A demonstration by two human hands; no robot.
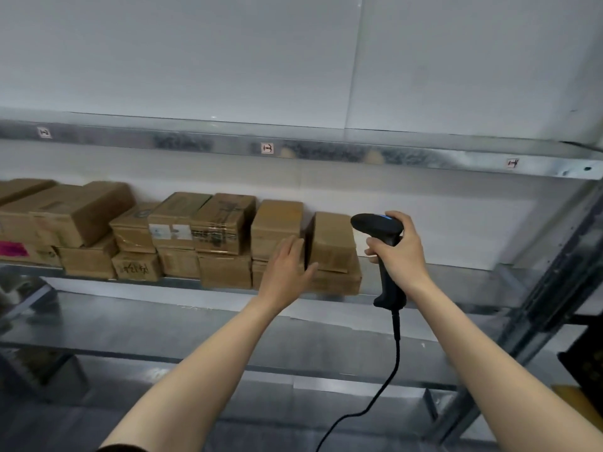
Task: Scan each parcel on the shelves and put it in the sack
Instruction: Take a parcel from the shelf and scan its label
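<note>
The metal shelf (450, 285) runs across the whole view, w/ an upper beam (326, 151) well above the scanner (375, 225) and a white wall behind both. The parcels (195, 236) are brown cardboard boxes stacked two high. They line the shelf from the far left edge up to just left of the scanner. The end parcel (332, 243) sits on the top layer, just left of the scanner's head, w/ a dark gap between it and the next parcel (275, 223) further left. My left grip (287, 269) is left of the scanner and a bit lower. Its fingers are straight and together over the front of the next parcel, thumb out toward the end parcel — it holds nothing, and I can't tell if it's touching. My right grip (401, 252) is wrapped round the scanner's handle, fingers curled tight, w/ the head pointing left toward the end parcel. The black cable (388, 370) drops from the handle's base, below the scanner. Small tags (267, 148) sit on the beam, up and left of the scanner — too blurred to read.
</note>
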